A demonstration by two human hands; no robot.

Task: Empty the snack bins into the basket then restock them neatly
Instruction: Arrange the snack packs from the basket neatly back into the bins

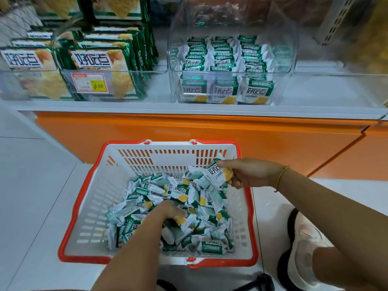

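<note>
The white shopping basket with a red rim [70,225] sits on the floor below the shelf [126,106], holding a loose heap of small green-and-white snack packets [201,198]. Above it, the clear plastic bin [283,80] already holds three tidy rows of the same packets [224,57], so restocking appears to be well under way.

The right hand [247,175] grips a small bunch of packets [218,172] at the basket's right side, thumb on top and fingers curled beneath. The left hand [171,212] is sunk into the middle of the heap with its fingers curled down among the wrappers; whether it has closed on a packet cannot be told.

The packets look light, each a crinkly glossy film pillow with flat sealed ends. The film is likely slippery, and a stack probably slides apart if held loosely. The contents look like biscuits, so hard squeezing would risk breaking them. The best hold seems to be across the flat faces of a few aligned packets, pinched between thumb and fingers, rather than by the thin end seals.
</note>
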